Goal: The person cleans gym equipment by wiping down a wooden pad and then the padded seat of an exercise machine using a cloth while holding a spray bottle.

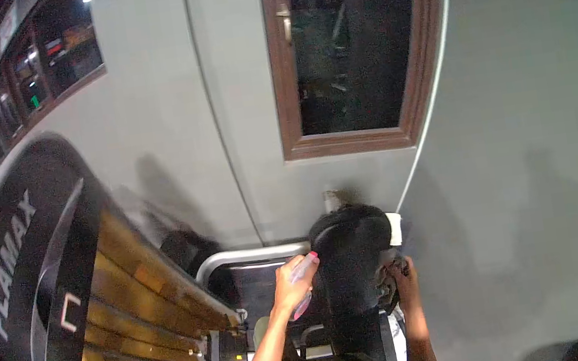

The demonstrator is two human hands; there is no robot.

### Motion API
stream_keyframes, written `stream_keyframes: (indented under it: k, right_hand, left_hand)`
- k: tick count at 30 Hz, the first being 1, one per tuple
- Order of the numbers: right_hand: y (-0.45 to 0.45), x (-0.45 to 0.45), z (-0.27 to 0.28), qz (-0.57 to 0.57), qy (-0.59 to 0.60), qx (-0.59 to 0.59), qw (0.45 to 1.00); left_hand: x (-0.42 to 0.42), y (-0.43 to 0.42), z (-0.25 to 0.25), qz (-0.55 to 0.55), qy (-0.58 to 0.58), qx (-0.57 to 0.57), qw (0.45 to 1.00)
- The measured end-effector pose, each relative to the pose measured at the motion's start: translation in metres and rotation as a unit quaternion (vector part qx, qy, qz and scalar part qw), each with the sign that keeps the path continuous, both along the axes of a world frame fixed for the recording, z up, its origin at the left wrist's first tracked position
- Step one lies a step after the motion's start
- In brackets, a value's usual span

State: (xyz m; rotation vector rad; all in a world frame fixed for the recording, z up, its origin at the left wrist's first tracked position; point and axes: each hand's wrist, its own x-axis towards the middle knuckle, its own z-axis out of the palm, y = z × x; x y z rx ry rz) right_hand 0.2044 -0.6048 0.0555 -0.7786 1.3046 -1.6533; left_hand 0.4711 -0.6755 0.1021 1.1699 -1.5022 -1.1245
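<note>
My left hand is closed around a translucent spray bottle with a pinkish-red nozzle tip. The bottle is at the left side of a tall black padded backrest. On the other side of that pad, my right hand grips a crumpled dark cloth. The cloth is close against the pad's right edge; whether it touches is hard to tell. Parts of the right fingers are hidden behind the cloth.
A gym machine marked PLAMAX, with a gold-toned panel, stands at left. Behind the pad runs a light curved metal frame. A grey wall holds a brown-framed window. Something white sits beside the pad's top right.
</note>
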Motion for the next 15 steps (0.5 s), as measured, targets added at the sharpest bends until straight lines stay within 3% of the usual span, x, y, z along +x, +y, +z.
stream_keyframes:
  k: [2,5,6,9,15]
  right_hand:
    - [0.006,-0.006,-0.003,-0.019,-0.001,-0.034,0.999]
    - [0.007,-0.013,-0.011,-0.054,-0.019,-0.03,0.998]
    - [0.006,-0.013,-0.009,-0.071,0.0,-0.009,0.997]
    - [0.005,-0.01,-0.002,-0.102,0.013,-0.006,0.995]
    - [-0.002,0.003,-0.001,-0.171,-0.013,0.014,0.985]
  left_hand:
    - [-0.013,-0.013,0.001,-0.016,-0.05,0.021,0.998]
    - [-0.028,-0.034,-0.011,-0.059,-0.051,-0.079,0.994]
    - [-0.035,-0.031,0.007,-0.054,-0.028,-0.049,0.997]
    - [-0.044,-0.054,-0.011,-0.096,0.024,0.035,0.995]
    - [-0.064,-0.105,-0.023,-0.209,0.04,0.044,0.976]
